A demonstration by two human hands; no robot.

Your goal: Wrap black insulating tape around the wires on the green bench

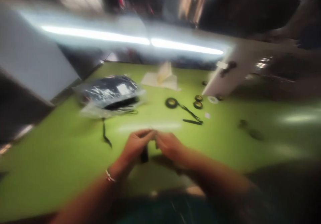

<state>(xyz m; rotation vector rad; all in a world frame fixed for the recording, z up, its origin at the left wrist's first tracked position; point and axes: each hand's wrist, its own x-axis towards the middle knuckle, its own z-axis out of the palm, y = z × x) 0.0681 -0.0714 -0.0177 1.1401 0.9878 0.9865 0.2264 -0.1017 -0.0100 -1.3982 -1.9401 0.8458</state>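
With the tape roll taken as the landmark, the work is held nearer to the wearer and a little to its left. There a black strip hangs below the left hand, apparently pinched between thumb and fingers. The right hand is curled, its fingertips brought up against those of the left; because of the blur, it cannot be told whether anything is pinched by them.

For fine fingertip work of this kind, the strip is best gripped firmly by the left and steadied close to the point being worked, while small adjustments are made by the right. Both wrists should be held low over the green table, so that any slip is caught there. The hanging end should be left free, without being twisted or pulled.

Elbow room matters too. To the left of the roll a plastic bag is spread, and to its right a pair of small rolls is set, with a thin cord laid on its near right side. These are best left undisturbed, well outside the fingers' reach.
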